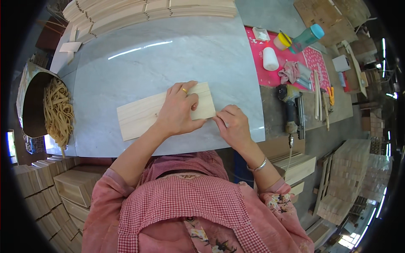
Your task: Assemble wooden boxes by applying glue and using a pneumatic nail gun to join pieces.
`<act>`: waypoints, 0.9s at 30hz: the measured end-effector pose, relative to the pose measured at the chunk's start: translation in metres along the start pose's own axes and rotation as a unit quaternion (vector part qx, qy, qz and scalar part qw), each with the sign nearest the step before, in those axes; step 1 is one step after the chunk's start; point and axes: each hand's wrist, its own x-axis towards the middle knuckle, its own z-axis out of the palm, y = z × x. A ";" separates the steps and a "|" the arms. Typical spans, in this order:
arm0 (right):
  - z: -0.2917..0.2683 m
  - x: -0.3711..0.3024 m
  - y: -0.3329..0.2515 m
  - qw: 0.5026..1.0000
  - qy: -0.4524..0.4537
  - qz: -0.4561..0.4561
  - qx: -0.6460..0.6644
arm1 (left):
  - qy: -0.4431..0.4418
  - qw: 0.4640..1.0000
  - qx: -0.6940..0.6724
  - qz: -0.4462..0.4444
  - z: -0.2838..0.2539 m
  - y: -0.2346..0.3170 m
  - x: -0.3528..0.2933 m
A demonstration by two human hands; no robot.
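Observation:
A thin, pale wooden board [141,114] lies on the grey marble-look tabletop, its right end tilted a little away from me. My left hand [179,107], with a gold ring, spans the board near its right end, the fingers over the far edge and the thumb along the near edge. At the board's near right corner, my right hand [233,125] is closed in a pinch, thumb and forefinger touching the corner. Whatever small thing may sit between those fingertips is hidden.
Stacked grooved wooden boards [147,12] line the far edge. On the left, a bin [31,99] spills tan strips [58,109]. To the right are a pink mat [263,78] with a white bottle [270,59], a teal-lidded bottle [307,39], and an air nailer [290,107] with its hose.

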 end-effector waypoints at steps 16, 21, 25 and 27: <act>-0.137 -0.049 0.207 0.891 0.013 0.309 -0.332 | 0.004 0.999 0.031 -0.009 0.000 -0.005 -0.007; -0.170 -0.011 0.134 0.874 -0.025 0.460 -0.157 | 0.028 0.997 0.068 0.011 0.003 -0.009 -0.011; -0.150 -0.009 0.013 0.916 0.006 0.400 0.004 | 0.070 0.993 0.082 0.039 0.010 -0.014 -0.012; -0.134 -0.011 -0.032 0.921 0.004 0.389 0.026 | 0.056 0.995 0.082 0.023 0.010 -0.014 -0.011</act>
